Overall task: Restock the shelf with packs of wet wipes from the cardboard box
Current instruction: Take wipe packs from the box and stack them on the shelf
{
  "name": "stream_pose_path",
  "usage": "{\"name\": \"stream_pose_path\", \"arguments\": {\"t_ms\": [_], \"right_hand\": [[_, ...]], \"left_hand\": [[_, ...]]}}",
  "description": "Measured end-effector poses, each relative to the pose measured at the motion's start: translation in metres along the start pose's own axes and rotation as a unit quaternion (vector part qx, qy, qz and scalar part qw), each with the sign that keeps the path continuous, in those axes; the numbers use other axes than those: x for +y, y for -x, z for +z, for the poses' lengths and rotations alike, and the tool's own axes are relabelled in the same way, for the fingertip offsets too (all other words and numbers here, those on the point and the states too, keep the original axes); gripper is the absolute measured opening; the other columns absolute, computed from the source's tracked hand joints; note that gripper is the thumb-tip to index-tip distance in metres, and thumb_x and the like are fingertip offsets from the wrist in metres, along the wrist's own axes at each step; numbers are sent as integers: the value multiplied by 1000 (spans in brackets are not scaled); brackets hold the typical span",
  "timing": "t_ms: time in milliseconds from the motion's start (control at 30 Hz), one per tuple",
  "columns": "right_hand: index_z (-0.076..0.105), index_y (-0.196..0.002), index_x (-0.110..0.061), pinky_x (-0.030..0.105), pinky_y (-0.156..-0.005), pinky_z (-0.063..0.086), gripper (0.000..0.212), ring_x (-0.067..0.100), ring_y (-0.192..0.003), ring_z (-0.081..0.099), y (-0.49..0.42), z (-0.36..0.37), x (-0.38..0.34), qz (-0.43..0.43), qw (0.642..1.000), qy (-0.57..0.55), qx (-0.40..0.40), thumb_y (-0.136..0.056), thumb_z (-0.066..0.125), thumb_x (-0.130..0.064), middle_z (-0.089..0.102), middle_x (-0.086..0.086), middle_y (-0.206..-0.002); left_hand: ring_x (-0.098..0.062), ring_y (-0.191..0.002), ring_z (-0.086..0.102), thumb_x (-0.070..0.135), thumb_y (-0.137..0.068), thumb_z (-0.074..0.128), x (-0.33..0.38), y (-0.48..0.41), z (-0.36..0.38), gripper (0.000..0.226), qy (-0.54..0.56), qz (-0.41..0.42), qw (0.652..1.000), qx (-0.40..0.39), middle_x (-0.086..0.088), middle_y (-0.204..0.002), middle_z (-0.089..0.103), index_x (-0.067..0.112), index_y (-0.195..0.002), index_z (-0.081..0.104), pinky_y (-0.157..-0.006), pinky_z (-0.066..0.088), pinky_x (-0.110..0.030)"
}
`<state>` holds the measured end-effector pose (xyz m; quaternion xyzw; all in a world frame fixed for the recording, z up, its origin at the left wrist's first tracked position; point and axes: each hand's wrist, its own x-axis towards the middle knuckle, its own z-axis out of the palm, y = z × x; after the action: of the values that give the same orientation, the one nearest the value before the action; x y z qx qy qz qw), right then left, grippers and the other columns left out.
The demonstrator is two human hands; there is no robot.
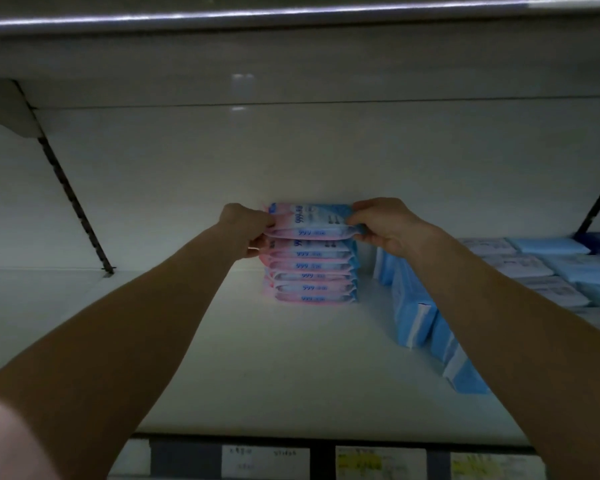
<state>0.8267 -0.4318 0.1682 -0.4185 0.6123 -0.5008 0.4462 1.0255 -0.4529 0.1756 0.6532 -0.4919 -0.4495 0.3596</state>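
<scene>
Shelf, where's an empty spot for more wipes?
Bare shelf runs wide from the left slotted upright to the wipes stack, and in front of the stack to the price labels. Only a slim gap parts the stack from the standing blue packs. Right of those, flat packs crowd it.

Blue packs (413, 313) — price labels (380, 462) below.

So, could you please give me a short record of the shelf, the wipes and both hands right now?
stack: stack of pink-and-blue wet wipes packs, piled flat at the back of the white shelf
held: top pink-and-blue plastic pack, on that stack
left: left hand grips the pack's left end
right: right hand pinches its right end
neighbours: blue upright packs to the stack's right, apart from it
</scene>
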Motion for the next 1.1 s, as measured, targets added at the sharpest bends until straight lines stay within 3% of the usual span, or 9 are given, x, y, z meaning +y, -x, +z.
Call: {"name": "stream_pose_path", "arguments": {"t_ms": [67,133,300,400,533,667,900,1000,1100], "right_hand": [[64,-83,-3,19,-59,49,15,10,-63,53,1,4,1,11,1000,13,-7,-83,59,11,55,4,-72],[59,-70,-5,18,-57,49,21,10,-61,53,0,8,5,9,1000,22,-11,-83,59,12,53,5,-70],[66,-86,1,18,-47,46,8,11,-54,53,-2,10,17,-1,996,84,20,-83,62,8,55,8,-69],[67,-102,6,24,-54,42,21,11,-58,49,-4,8,19,-8,990,135,33,-85,64,-4,54,7,-77],[58,-96,-9,20,-44,46,33,14,-56,58,8,5,22,89,992,86,-34,-89,63,-41,58,7,-82],[60,-111,-11,36,-62,54,58,30,-96,63,8,8,36,183,979,57,-70,-81,61,-61,62,15,-111],[60,-106,-14,41,-85,50,63,25,-89,65,9,12,46,219,972,35,-83,-78,57,-70,67,9,-97],[58,-93,-15,37,-70,51,48,23,-81,64,14,10,44,213,973,29,-81,-85,52,-63,65,9,-87],[58,-114,-17,37,-83,50,48,25,-107,63,17,8,43,214,973,15,-87,-88,51,-57,63,9,-108]], "left_hand": [[-17,-56,51,7,-89,63,-4,-5,1,18,-13,3,1000,9,-9,-67,55,4,-74,54,-58,44,-29],[-18,-56,50,6,-88,63,-9,-9,1,20,-24,8,1000,13,-9,-67,54,4,-71,53,-59,43,-29],[-25,-74,56,13,-84,69,-19,-20,6,20,-61,31,997,36,-15,-88,61,4,-75,53,-62,45,-32],[-26,-95,52,24,-86,69,-15,-15,6,36,-52,26,998,20,-16,-109,56,-3,-108,57,-79,43,-33],[-45,-135,32,67,-82,56,-15,-12,4,88,-23,-83,990,-112,-22,-150,30,9,-145,34,-103,33,-60],[-46,-134,34,77,-77,50,-25,-21,13,95,17,-138,978,-158,-23,-149,33,14,-146,33,-104,27,-69],[-45,-127,43,70,-80,54,-33,-29,21,81,17,-154,973,-174,-19,-141,47,16,-140,42,-103,26,-70],[-42,-125,46,67,-82,54,-28,-25,25,75,10,-150,974,-170,-18,-137,51,15,-135,46,-104,28,-67],[-41,-123,49,66,-83,53,-24,-21,30,67,-2,-145,976,-165,-17,-132,55,15,-126,48,-103,29,-65]]}}
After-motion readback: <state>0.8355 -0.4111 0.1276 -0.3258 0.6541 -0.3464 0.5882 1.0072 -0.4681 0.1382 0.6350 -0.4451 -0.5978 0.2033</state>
